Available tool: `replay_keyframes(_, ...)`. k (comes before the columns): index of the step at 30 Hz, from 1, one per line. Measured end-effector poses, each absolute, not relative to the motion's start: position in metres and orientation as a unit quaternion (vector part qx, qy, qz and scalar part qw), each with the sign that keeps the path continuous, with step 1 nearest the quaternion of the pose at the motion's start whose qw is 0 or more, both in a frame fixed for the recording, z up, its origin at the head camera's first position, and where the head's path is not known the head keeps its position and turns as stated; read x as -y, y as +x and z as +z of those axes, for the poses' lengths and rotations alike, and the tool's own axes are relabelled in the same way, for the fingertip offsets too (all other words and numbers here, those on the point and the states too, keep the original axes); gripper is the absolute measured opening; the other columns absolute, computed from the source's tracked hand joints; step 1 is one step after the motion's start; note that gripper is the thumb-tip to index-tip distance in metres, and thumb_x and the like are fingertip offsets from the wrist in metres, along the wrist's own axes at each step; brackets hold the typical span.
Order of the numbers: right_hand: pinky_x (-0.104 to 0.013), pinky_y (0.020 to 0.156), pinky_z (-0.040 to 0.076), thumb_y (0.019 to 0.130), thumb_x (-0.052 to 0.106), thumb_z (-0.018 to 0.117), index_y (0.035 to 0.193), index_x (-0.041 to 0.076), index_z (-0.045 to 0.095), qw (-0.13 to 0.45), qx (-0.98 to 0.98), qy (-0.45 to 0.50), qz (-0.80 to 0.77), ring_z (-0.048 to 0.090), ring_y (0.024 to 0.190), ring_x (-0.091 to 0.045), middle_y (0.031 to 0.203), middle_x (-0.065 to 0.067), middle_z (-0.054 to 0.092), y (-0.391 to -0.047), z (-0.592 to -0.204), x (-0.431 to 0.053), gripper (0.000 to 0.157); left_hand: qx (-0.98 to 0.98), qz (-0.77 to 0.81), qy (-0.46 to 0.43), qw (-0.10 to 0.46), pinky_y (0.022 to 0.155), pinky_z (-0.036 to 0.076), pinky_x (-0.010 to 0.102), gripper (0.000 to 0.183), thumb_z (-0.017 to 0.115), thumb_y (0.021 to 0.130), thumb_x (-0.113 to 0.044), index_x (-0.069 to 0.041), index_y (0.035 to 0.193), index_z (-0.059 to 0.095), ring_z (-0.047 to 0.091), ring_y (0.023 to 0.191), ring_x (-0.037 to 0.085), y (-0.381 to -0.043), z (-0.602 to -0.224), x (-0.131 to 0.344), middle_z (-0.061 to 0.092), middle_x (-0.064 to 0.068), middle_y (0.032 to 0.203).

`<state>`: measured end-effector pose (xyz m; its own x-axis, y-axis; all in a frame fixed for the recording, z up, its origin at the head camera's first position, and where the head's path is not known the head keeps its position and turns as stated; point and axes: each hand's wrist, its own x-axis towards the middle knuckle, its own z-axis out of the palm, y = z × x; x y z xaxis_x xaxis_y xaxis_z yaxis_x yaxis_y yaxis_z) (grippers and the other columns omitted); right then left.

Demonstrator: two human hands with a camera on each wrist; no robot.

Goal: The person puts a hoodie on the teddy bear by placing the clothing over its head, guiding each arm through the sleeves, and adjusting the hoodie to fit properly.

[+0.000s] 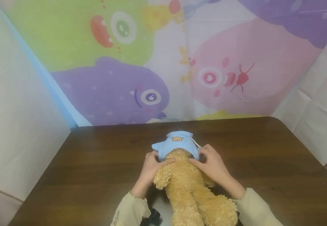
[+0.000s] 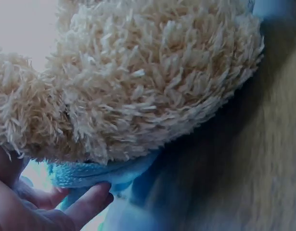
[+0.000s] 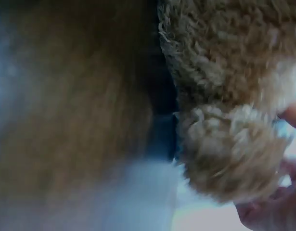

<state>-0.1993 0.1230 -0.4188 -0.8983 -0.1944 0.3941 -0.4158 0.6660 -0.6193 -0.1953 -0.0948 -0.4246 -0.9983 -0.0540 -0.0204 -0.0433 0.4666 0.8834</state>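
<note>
A fluffy tan teddy bear [image 1: 184, 185] lies on the table with its legs toward me. A small light blue hoodie [image 1: 174, 146] with a bear face print and a white cord covers its head end. My left hand [image 1: 152, 166] pinches the hem at the left, its thumb lying over the fur. Opposite it, my right hand [image 1: 214, 164] grips the hem at the right. In the left wrist view, fingers [image 2: 92, 202] touch the blue ribbed edge below the fur. Plush [image 3: 229, 149] hides much of the right hand's hold in the right wrist view.
The dark brown wooden table [image 1: 104, 160] extends around the bear. A cartoon-printed cloth [image 1: 177, 62] hangs behind its far edge, and white sheets [image 1: 25, 94] stand at both sides. A small black object [image 1: 153, 216] lies by the left sleeve.
</note>
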Motion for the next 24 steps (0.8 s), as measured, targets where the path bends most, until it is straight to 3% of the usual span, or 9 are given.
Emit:
replay_keyframes(4,-0.032,0.072,0.044,0.073,0.028,0.075,0.104,0.007,0.057,0.202,0.890,0.205,0.354,0.049,0.087,-0.018,0.098,-0.006,0.050,-0.203,-0.409,-0.112,0.041,0.849,-0.528,0.015,0.025,0.082,0.040,0.036,0.053,0.077,0.066,-0.040,-0.003,0.094,0.053,0.045,0.098,0.023,-0.194,-0.424,0.089,0.045,0.013,0.114)
replay_keyframes(6,-0.035,0.074,0.045,0.074,0.020,0.074,0.111,0.007,0.060,0.233,0.881,0.242,0.334,0.050,0.092,-0.020,0.102,-0.006,0.052,-0.206,-0.403,-0.108,0.042,0.843,-0.537,0.005,0.036,0.082,0.040,0.034,0.051,0.078,0.066,-0.037,-0.003,0.094,0.052,0.045,0.097,0.022,-0.194,-0.424,0.088,0.046,0.010,0.112)
replay_keyframes(12,-0.032,0.071,0.047,0.075,0.000,0.069,0.088,0.014,0.071,0.299,0.849,0.327,0.289,0.053,0.087,-0.016,0.092,-0.001,0.059,-0.206,-0.396,-0.100,0.019,0.841,-0.539,0.000,0.052,0.074,0.039,0.030,0.045,0.079,0.065,-0.032,-0.004,0.088,0.053,0.044,0.087,0.018,-0.192,-0.424,0.085,0.049,0.007,0.099)
replay_keyframes(17,-0.033,0.080,0.048,0.078,0.006,0.066,0.085,0.017,0.069,0.270,0.838,0.388,0.274,0.058,0.091,-0.014,0.091,0.003,0.063,-0.202,-0.395,-0.095,0.013,0.848,-0.525,0.016,0.078,0.072,0.041,0.031,0.039,0.080,0.063,-0.028,-0.004,0.082,0.055,0.047,0.083,0.018,-0.193,-0.424,0.085,0.052,0.007,0.093)
replay_keyframes(24,-0.032,0.081,0.047,0.083,0.019,0.063,0.089,0.019,0.066,0.156,0.861,0.418,0.246,0.061,0.091,-0.012,0.092,0.006,0.065,-0.196,-0.396,-0.098,0.007,0.866,-0.492,0.010,0.089,0.070,0.040,0.031,0.023,0.068,0.059,-0.005,-0.005,0.071,0.048,0.047,0.081,0.019,-0.195,-0.426,0.086,0.052,0.007,0.090)
